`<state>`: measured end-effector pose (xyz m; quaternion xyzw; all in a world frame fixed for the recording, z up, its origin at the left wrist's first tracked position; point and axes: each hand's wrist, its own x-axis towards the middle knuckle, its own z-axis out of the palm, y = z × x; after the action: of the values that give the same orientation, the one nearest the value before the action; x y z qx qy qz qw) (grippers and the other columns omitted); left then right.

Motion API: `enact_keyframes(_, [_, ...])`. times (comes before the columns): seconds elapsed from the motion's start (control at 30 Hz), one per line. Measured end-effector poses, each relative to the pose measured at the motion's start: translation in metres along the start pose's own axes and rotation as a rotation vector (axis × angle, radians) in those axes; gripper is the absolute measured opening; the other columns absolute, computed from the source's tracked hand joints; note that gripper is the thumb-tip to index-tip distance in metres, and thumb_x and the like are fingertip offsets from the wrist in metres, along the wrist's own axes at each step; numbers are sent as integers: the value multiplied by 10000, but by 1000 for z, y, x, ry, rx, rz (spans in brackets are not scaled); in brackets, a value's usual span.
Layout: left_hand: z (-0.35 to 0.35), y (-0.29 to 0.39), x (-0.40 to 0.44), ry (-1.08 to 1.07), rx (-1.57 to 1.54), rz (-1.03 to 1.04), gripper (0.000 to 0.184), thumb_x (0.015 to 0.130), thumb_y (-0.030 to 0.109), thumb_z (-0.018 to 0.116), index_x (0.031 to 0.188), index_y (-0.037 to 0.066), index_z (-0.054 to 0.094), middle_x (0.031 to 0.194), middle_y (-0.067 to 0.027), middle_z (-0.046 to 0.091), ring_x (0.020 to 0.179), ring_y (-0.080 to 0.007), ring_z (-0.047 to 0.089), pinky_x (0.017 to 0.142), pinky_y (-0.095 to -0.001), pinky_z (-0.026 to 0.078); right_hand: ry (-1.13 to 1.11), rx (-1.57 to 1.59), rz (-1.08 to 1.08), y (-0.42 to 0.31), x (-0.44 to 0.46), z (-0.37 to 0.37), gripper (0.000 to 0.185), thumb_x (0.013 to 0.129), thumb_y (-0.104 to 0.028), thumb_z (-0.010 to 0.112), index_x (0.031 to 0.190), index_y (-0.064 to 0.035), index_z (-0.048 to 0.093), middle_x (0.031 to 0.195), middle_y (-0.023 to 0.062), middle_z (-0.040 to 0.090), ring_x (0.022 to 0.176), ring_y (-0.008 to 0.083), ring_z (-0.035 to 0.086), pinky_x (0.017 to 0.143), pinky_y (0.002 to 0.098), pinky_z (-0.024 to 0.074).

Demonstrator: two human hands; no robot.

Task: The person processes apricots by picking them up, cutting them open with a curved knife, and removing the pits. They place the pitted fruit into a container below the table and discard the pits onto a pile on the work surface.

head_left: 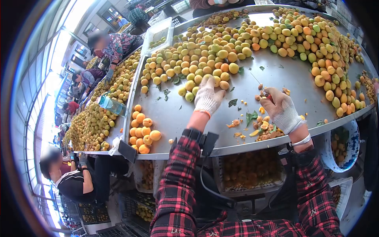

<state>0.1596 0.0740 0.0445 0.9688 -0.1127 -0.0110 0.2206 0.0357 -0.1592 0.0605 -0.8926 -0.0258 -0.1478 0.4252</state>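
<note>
My left hand (209, 96), in a whitish knit glove, reaches to the front edge of a pile of yellow-orange apricots (197, 59). Its fingers curl onto an apricot there; the fingertips are partly hidden among the fruit. My right hand (281, 110), also gloved, is closed around a thin pointed metal tool (256, 79) with a bit of red showing near the fingers. Below and beside that hand lie fruit scraps (266, 129), brownish pits and green leaves. To the left of my left hand sits a small group of orange apricots (142, 130).
The metal table (173, 114) has a raised rim. More apricots (327, 59) heap at the right. A white tray (158, 35) stands at the far left edge, a water bottle (111, 105) beyond the divider. A blue-white basin (342, 147) sits low right. Several people work at the left.
</note>
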Motion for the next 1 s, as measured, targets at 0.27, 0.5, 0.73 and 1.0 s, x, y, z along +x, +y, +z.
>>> enact_keyframes(0.27, [51,-39,25,35,364,21,774,788,309,727,1444,59,402,1503,-175,358,1358,-396,372,1136,-408,320,12,12,-15,-3,-1,-3,275,885,-188,664,1044,29,601,835,231,656,782,373,665,696,394,531])
enact_keyframes(0.5, [22,-45,40,-11,430,-194,751,759,317,767,1399,100,438,1304,-140,542,1193,-372,527,1010,-423,441,-24,35,-9,-4,-3,-4,219,880,-174,666,992,4,605,845,216,658,791,367,667,698,400,529])
enact_keyframes(0.73, [12,-25,50,-207,244,-243,565,763,520,658,1041,31,717,1100,-216,683,1039,-344,656,915,-402,509,-10,22,-23,-4,0,-2,208,884,-183,661,960,0,597,818,206,659,790,372,669,706,406,532])
enact_keyframes(1.0, [30,-32,5,-99,-28,3,486,759,275,698,1192,60,643,1019,-190,692,942,-297,678,836,-368,526,-72,216,-15,-8,0,2,180,935,-180,598,923,0,595,720,145,615,657,268,625,622,372,489])
